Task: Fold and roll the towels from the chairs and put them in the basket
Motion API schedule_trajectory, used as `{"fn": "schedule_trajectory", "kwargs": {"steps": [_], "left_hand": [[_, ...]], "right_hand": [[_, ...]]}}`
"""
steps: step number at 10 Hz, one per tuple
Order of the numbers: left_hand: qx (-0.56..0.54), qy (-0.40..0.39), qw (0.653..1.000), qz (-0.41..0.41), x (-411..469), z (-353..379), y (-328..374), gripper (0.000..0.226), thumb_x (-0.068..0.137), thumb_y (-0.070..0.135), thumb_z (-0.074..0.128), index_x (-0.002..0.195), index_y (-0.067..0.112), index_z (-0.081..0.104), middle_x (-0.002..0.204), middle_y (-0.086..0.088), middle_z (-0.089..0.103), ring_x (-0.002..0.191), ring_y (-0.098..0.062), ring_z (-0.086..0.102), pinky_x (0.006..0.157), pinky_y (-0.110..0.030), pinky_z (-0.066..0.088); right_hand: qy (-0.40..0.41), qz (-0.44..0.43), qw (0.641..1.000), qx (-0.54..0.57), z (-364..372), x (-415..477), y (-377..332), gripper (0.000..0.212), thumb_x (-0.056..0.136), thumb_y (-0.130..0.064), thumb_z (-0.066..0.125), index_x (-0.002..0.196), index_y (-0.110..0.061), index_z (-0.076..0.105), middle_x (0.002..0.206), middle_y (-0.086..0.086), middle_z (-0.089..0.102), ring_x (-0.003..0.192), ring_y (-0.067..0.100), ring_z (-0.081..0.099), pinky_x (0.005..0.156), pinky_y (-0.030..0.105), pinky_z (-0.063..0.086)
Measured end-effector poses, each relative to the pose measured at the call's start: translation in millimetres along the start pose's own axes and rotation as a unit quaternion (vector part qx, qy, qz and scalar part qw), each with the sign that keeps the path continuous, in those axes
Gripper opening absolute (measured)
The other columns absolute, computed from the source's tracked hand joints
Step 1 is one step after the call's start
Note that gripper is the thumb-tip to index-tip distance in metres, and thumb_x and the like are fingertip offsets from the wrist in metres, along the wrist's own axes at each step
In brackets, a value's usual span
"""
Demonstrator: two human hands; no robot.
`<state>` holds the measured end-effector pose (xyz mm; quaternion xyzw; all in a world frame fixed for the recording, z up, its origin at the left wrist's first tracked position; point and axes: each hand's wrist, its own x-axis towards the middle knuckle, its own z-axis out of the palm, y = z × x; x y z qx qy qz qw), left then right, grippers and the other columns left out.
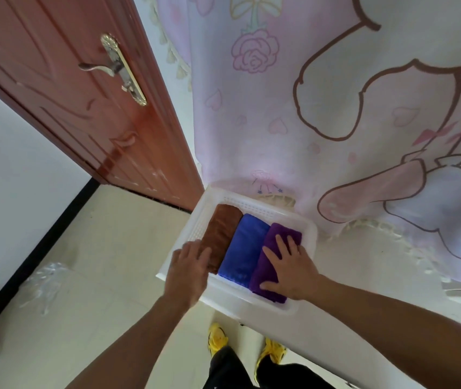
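Note:
A white plastic basket (253, 206) sits on a white table surface and holds three rolled towels side by side. The brown towel (223, 230) lies on the left, the blue towel (247, 248) in the middle, the purple towel (273, 248) on the right. My left hand (188, 269) rests at the basket's left rim, its fingers touching the near end of the brown towel. My right hand (288, 266) lies flat with spread fingers pressing on top of the purple towel.
A pink patterned cloth (336, 108) hangs right behind the basket. A red-brown door (69, 88) with a metal handle stands to the left. Crumpled clear plastic (42, 282) lies on the tiled floor. My yellow shoes (218, 338) show below the table edge.

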<state>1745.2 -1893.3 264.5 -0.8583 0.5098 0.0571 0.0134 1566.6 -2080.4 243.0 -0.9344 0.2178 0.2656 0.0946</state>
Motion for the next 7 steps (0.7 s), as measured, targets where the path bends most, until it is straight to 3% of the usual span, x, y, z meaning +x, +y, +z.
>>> {"fn": "schedule_trajectory", "kwargs": {"steps": [1,2,4,6,7], "left_hand": [[0.005,-0.058,0.995,-0.086,7,-5,-27,0.054,0.082,0.022,0.068,0.133,0.013,0.053,0.14,-0.015,0.047,0.118,-0.031,0.053,0.089,-0.041,0.047],[-0.034,-0.138,0.981,-0.134,9,-4,-32,0.042,0.099,0.029,0.042,0.139,0.016,0.039,0.153,-0.005,0.022,0.123,-0.023,0.046,0.097,-0.035,0.042],[-0.024,-0.108,0.989,-0.102,8,-3,-28,0.02,0.096,0.017,0.048,0.116,0.015,0.048,0.131,-0.004,0.039,0.102,-0.018,0.057,0.084,-0.028,0.046],[0.0,-0.116,0.993,-0.013,20,-7,-50,0.03,0.094,0.014,0.048,0.123,0.018,0.042,0.12,-0.003,0.046,0.092,-0.019,0.062,0.073,-0.028,0.047],[-0.006,-0.107,0.993,0.05,32,-11,-61,0.048,0.094,0.023,0.049,0.138,0.021,0.029,0.113,-0.003,0.052,0.086,-0.02,0.063,0.066,-0.027,0.047]], "right_hand": [[0.006,0.022,0.999,-0.026,9,2,-6,0.094,0.086,-0.075,0.031,0.154,-0.021,-0.002,0.16,0.019,-0.01,0.146,0.044,-0.006,0.116,0.054,0.005],[0.004,0.025,0.999,-0.031,12,2,-5,0.092,0.086,-0.075,0.03,0.154,-0.021,-0.003,0.16,0.018,-0.01,0.146,0.043,-0.006,0.117,0.052,0.006],[-0.018,0.047,0.999,-0.019,16,-12,-5,0.094,0.083,-0.078,0.028,0.154,-0.026,-0.004,0.161,0.013,-0.013,0.147,0.037,-0.009,0.118,0.048,0.006],[-0.042,0.084,0.996,0.013,4,-16,-17,0.093,0.084,-0.072,0.043,0.154,-0.027,0.0,0.161,0.011,-0.01,0.148,0.034,-0.004,0.118,0.046,0.013],[-0.03,0.123,0.991,0.05,-12,-17,-30,0.08,0.087,-0.061,0.05,0.152,-0.026,0.018,0.16,0.011,0.012,0.145,0.033,0.017,0.114,0.044,0.026]]}}
